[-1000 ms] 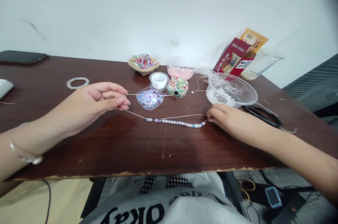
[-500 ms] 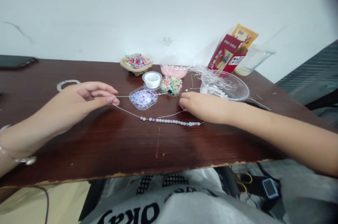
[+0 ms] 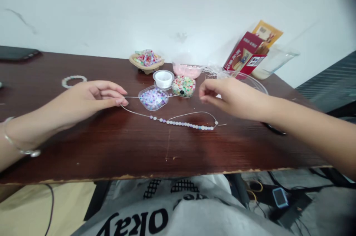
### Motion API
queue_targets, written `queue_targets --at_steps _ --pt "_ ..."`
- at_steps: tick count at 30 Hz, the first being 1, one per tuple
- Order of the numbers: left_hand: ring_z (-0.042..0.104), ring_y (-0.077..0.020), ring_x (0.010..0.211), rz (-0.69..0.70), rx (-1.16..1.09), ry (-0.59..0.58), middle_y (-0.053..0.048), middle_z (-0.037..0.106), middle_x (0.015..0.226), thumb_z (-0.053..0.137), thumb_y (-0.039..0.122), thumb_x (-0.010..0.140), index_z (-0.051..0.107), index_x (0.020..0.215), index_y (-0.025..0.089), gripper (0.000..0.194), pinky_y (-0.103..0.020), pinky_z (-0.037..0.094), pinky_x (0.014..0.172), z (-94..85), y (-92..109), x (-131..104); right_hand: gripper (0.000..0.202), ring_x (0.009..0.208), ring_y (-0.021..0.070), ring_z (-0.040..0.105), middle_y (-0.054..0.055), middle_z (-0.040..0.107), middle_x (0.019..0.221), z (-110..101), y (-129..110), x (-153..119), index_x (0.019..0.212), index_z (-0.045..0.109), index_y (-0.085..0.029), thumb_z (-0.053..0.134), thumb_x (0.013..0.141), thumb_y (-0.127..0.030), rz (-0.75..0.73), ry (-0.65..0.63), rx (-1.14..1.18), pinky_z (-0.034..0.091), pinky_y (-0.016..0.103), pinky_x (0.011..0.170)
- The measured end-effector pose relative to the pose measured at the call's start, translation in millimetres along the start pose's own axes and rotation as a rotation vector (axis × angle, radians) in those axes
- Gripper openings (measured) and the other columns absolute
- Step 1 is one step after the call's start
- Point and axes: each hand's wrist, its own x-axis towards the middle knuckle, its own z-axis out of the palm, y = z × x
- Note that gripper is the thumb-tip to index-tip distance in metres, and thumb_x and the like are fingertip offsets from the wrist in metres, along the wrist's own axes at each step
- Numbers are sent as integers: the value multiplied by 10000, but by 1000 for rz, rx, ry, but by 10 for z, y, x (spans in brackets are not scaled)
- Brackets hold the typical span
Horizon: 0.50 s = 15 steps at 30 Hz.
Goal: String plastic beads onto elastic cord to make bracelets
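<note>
Pinching the thin white cord (image 3: 132, 97) between thumb and fingers, the left hand (image 3: 97, 97) apparently steadies the round white-and-purple beads (image 3: 185, 124) right of its fingertips. The right hand (image 3: 229, 97) curls its fingers together; cannot tell whether they grip anything.

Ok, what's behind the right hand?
A clear bowl: its far rim shows above the right hand and forearm, which cover most of the rest, so its contents can't be made out.

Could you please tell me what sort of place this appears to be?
Probably a room at home or in an office, with a brown table serving as a craft spot: on it are purplish beads, a white spool and a beaded string.
</note>
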Motion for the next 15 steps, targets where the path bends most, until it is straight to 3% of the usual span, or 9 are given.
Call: queue_targets --at_steps 4,8,10,12,15 --pt "613 -160 831 88 134 -52 -36 674 908 643 287 774 607 981 162 245 -239 450 776 -9 -82 28 53 768 159 563 72 593 923 209 -39 1 908 556 -145 526 874 -173 -42 -130 -120 412 256 675" --pt "509 -166 896 375 506 78 -49 509 1077 563 399 827 600 1063 171 330 -223 418 723 1 -119 -23 123 830 192 559 109 576 941 411 -89 59 883 541 -119 436 881 -56 -59 -174 -274 435 289 752" --pt "491 -161 886 513 529 90 -51 488 1080 552 385 833 615 1044 170 308 -205 412 677 51 -88 -89 143 855 227 547 134 565 940 464 -102 63 901 542 -94 411 880 -42 -83 -170 -375 432 337 786" --pt "506 -135 774 570 436 7 -30 555 953 564 359 829 641 979 185 242 -196 401 625 147 -30 -164 144 853 239 529 147 553 936 491 -101 46 903 534 -79 400 875 -33 -72 -138 -393 429 356 788" --pt "537 -112 642 480 239 -282 3 623 748 566 355 837 660 863 202 181 -197 408 592 352 80 -261 122 777 189 516 117 554 894 468 -83 21 900 490 -96 392 873 -28 62 -52 -199 432 302 721"
